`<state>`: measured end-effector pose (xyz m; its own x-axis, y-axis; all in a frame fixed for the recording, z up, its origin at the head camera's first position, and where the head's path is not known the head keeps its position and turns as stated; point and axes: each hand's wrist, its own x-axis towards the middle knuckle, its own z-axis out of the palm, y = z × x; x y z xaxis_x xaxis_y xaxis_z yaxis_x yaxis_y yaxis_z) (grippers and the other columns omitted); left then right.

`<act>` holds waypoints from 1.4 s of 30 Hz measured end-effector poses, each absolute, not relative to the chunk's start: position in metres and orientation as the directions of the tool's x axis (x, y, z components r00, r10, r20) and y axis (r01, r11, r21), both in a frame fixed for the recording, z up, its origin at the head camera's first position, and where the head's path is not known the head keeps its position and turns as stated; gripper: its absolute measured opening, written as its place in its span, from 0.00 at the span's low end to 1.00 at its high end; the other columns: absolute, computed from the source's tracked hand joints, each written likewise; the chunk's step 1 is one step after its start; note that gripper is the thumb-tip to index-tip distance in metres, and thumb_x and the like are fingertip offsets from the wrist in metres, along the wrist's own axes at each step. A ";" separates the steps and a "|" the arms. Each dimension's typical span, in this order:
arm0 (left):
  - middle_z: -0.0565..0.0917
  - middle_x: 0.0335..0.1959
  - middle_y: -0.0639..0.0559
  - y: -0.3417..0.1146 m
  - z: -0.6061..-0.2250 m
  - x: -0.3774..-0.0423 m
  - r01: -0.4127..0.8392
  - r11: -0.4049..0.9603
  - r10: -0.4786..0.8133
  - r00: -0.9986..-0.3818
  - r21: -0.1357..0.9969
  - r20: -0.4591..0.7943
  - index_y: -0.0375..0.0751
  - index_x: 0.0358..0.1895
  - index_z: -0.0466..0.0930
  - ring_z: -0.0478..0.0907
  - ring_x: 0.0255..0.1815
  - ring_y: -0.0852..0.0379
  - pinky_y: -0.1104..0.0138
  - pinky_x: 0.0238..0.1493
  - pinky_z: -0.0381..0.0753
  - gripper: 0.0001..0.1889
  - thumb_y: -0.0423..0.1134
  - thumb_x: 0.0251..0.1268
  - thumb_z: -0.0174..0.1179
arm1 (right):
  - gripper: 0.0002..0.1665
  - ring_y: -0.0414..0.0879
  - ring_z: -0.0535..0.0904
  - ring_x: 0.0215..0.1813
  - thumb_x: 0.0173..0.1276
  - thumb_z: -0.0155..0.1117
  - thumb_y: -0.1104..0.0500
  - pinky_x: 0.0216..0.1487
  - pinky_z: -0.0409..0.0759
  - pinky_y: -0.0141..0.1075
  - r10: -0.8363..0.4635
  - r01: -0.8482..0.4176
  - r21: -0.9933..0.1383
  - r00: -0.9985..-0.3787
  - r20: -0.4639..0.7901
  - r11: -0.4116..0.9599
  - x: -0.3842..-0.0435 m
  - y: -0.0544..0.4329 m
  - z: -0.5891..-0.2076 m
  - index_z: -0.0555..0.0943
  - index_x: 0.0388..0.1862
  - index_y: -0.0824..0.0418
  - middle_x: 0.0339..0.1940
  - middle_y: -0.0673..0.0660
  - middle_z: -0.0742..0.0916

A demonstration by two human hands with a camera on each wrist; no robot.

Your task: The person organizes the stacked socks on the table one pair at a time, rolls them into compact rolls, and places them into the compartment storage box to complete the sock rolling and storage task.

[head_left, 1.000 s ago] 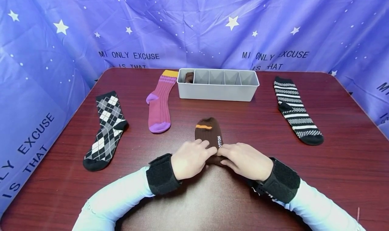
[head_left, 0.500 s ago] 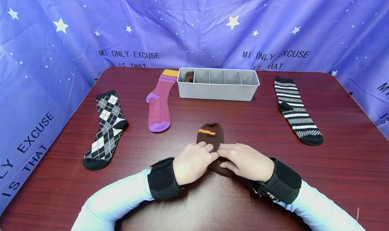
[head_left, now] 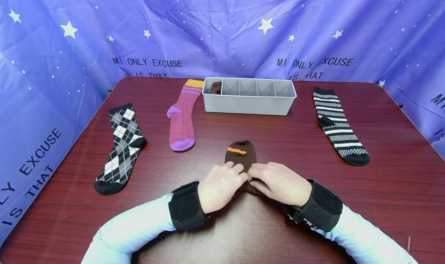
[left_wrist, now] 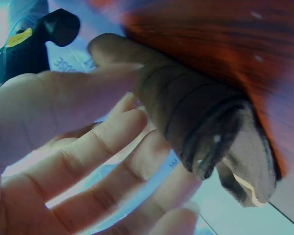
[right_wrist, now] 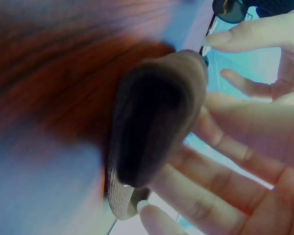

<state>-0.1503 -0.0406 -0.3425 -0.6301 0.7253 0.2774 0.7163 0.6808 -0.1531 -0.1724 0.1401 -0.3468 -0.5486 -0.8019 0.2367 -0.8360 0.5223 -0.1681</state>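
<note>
A brown sock (head_left: 245, 158) with an orange stripe lies in front of the person, its near part folded over under both hands. My left hand (head_left: 221, 187) pinches the fold from the left. From the right, my right hand (head_left: 281, 183) grips the same fold, the two hands' fingertips meeting over the sock. Up close in the left wrist view, the brown sock (left_wrist: 186, 98) forms a thick layered roll between thumb and fingers. The right wrist view shows the brown sock (right_wrist: 183, 71) as a rounded fold with a dark hollow. The hands hide most of its near half.
Behind the sock stands a grey divided box (head_left: 248, 104), with a dark brown bundle (head_left: 216, 88) in its leftmost compartment. A pink-purple sock (head_left: 182, 121) and an argyle sock (head_left: 119, 150) lie to the left. A striped sock (head_left: 340, 127) lies at right.
The brown sock has slid slightly toward the person, and its white lettering is now covered. Since half a second ago its near end has drawn in under the right hand. Both hands keep hold.
</note>
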 end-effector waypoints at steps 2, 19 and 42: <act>0.75 0.27 0.57 -0.041 -0.344 -0.151 0.712 0.681 0.728 -0.634 -0.171 0.262 0.51 0.30 0.76 0.71 0.25 0.58 0.69 0.19 0.71 0.08 0.36 0.42 0.59 | 0.09 0.34 0.65 0.23 0.49 0.63 0.51 0.26 0.66 0.27 -0.796 -0.824 -0.168 -0.566 0.214 0.541 -0.172 0.140 -0.346 0.72 0.23 0.52 0.25 0.44 0.71; 0.76 0.27 0.54 -0.045 -0.345 -0.160 0.763 0.638 0.767 -0.619 -0.102 0.170 0.45 0.34 0.69 0.75 0.27 0.56 0.66 0.20 0.73 0.15 0.38 0.39 0.62 | 0.09 0.35 0.68 0.25 0.44 0.60 0.62 0.29 0.69 0.30 -0.786 -0.807 -0.160 -0.590 0.184 0.568 -0.169 0.141 -0.345 0.74 0.28 0.55 0.25 0.44 0.75; 0.77 0.41 0.53 -0.044 -0.345 -0.162 0.729 0.680 0.729 -0.660 -0.078 0.181 0.50 0.37 0.75 0.75 0.39 0.56 0.65 0.22 0.75 0.15 0.38 0.39 0.62 | 0.10 0.33 0.65 0.30 0.44 0.64 0.61 0.31 0.67 0.26 -0.765 -0.808 -0.185 -0.590 0.260 0.560 -0.170 0.143 -0.339 0.72 0.24 0.52 0.27 0.45 0.72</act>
<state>-0.1615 -0.0438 -0.3447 -0.6603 0.7288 0.1812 0.7291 0.6799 -0.0778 -0.1698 0.1428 -0.3389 -0.5896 -0.7648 0.2596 -0.8077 0.5600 -0.1846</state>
